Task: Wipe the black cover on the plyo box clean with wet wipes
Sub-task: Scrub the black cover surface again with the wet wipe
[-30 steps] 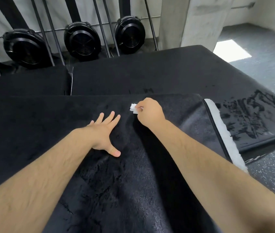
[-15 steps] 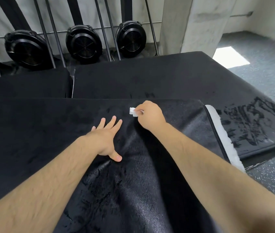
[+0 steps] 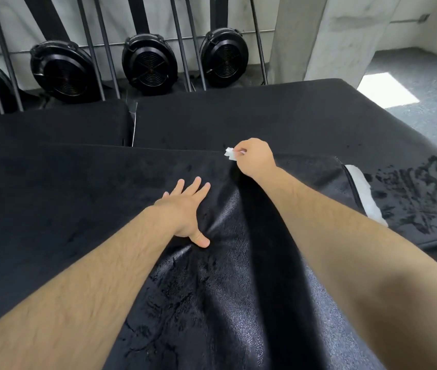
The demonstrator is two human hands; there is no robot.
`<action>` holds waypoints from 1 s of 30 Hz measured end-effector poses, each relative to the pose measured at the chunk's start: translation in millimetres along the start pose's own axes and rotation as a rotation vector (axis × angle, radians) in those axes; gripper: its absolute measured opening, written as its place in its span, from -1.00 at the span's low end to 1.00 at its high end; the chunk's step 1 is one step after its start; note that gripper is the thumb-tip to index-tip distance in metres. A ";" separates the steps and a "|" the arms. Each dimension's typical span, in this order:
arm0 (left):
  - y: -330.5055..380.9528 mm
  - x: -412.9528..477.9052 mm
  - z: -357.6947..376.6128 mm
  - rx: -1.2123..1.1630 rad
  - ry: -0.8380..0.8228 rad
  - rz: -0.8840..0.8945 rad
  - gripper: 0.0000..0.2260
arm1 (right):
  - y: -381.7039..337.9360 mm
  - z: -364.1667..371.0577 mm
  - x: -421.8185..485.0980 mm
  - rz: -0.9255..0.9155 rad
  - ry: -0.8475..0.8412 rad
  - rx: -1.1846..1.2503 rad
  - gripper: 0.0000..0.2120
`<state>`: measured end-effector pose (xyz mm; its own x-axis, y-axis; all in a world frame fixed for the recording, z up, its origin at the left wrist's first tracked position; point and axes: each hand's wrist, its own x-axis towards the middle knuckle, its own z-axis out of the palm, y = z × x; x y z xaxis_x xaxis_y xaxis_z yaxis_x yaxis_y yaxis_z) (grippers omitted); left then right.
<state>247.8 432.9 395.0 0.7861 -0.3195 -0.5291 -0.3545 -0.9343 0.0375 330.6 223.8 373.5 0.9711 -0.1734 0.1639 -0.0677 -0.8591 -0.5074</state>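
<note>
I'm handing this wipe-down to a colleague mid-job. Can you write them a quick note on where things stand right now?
Left hand: open, flat on the black cover, fingers spread, holding it down.
Right hand: pinches a small white wet wipe at the cover's far edge.
Done: the cover's middle strip, between and below the arms, looks glossy and streaked, likely wiped.
Left: the matte stretch to the left of the flat hand looks untouched; wipe there.

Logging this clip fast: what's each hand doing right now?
Left hand: open, flat on the black cover.
Right hand: pinching a wet wipe.
</note>
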 end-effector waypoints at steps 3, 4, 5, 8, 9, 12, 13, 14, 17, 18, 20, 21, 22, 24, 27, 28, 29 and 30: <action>-1.8 0.6 2.6 -0.007 0.018 -0.002 0.26 | -19.0 12.6 -22.7 -0.176 -0.101 0.004 -0.74; -2.7 1.0 4.0 -0.015 0.028 -0.003 0.26 | -23.2 17.1 -33.2 -0.246 -0.144 -0.007 -0.74; -3.5 1.4 5.1 -0.020 0.037 -0.003 0.27 | -24.1 19.4 -40.6 -0.295 -0.175 -0.013 -0.75; -5.0 0.8 7.4 -0.022 0.054 -0.017 0.27 | -17.4 14.6 -21.4 -0.227 -0.136 -0.050 -0.75; -4.2 -0.5 7.9 -0.027 0.058 -0.038 0.26 | -16.8 12.3 -9.1 -0.177 -0.113 -0.077 -0.74; -0.1 -5.5 7.4 -0.048 0.056 -0.137 0.26 | -32.7 11.5 17.4 -0.145 -0.125 -0.141 -0.71; 1.5 -6.4 7.5 -0.047 0.050 -0.156 0.26 | -38.8 13.6 20.5 -0.156 -0.143 -0.147 -0.72; 2.8 -7.4 7.1 -0.050 0.046 -0.164 0.27 | -42.7 15.5 19.8 -0.161 -0.150 -0.139 -0.73; 0.9 -7.8 6.0 -0.081 0.048 -0.150 0.27 | -44.6 13.9 11.4 -0.149 -0.138 -0.051 -0.75; -0.3 -8.2 5.9 -0.092 0.051 -0.144 0.27 | -43.3 13.3 3.7 -0.164 -0.141 -0.018 -0.75; -3.2 -8.7 8.2 -0.109 0.057 -0.132 0.27 | -38.7 18.2 -22.6 -0.245 -0.187 -0.007 -0.75; -4.1 -8.5 9.0 -0.115 0.062 -0.127 0.27 | -35.2 20.0 -37.3 -0.297 -0.209 0.001 -0.76; -4.6 -8.8 9.7 -0.120 0.064 -0.124 0.27 | -30.6 20.9 -48.9 -0.334 -0.224 0.014 -0.77; -4.8 -8.3 10.1 -0.130 0.066 -0.118 0.27 | -21.6 20.5 -49.8 -0.325 -0.227 0.022 -0.77; -5.9 -9.2 12.8 -0.165 0.073 -0.116 0.26 | -27.4 12.1 -12.9 -0.204 -0.168 -0.037 -0.74; -6.3 -10.2 13.6 -0.175 0.085 -0.113 0.26 | -34.5 9.7 -2.6 -0.175 -0.166 -0.063 -0.74; -7.0 -11.1 14.2 -0.187 0.096 -0.110 0.25 | -41.1 10.9 2.7 -0.168 -0.156 -0.087 -0.75; -7.5 -12.4 14.7 -0.197 0.104 -0.109 0.25 | -44.9 14.4 2.1 -0.178 -0.140 -0.100 -0.76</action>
<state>233.2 446.2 388.8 0.8659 -0.2202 -0.4492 -0.1670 -0.9736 0.1553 339.0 268.9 384.4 0.9915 0.0478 0.1207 0.0921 -0.9146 -0.3937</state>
